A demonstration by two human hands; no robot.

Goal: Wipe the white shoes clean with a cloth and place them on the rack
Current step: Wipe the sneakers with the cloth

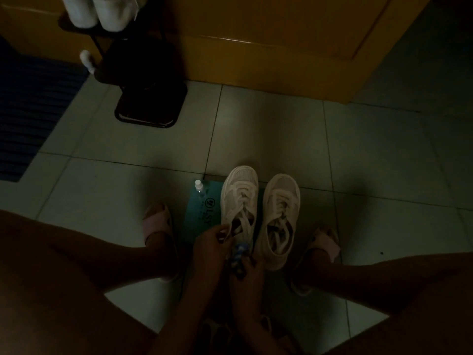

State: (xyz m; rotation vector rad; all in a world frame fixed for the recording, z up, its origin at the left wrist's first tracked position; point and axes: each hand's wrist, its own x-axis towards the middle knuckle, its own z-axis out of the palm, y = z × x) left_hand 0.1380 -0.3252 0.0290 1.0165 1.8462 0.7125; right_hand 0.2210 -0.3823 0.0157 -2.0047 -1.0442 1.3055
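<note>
Two white lace-up shoes stand side by side on a teal mat [202, 213] on the tiled floor, the left shoe [239, 198] and the right shoe [280, 216]. My left hand [212, 243] grips the left shoe at its collar. My right hand [247, 274] holds a blue-and-white patterned cloth [239, 254] against that shoe's heel. The dark metal shoe rack [151, 98] stands at the upper left, with a white pair [99, 10] on its top shelf.
A small bottle with a white cap [199, 186] sits on the mat's far left corner. My feet in pink sandals flank the mat. A dark blue doormat [30, 106] lies at left. An orange door [268, 37] closes the far side. The scene is very dim.
</note>
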